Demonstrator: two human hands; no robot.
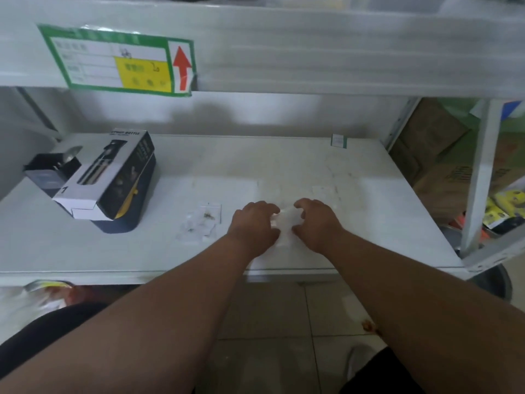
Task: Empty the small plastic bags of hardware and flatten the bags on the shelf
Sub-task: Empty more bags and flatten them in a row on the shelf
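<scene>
A small clear plastic bag (286,220) lies on the white shelf (355,223) between my two hands. My left hand (254,227) grips its left edge with curled fingers. My right hand (318,223) grips its right edge, thumb below and fingers above. The bag's contents are too blurred to tell. To the left, several small clear bags (196,227) lie flat on the shelf with a little dark hardware (208,215) among them. Another faint flat bag (324,191) lies behind my right hand.
A black and white product box (113,177) lies on a dark case at the shelf's left. An upper shelf edge carries a green label with a red arrow (125,62). Cardboard boxes (443,155) stand beyond the shelf's right post.
</scene>
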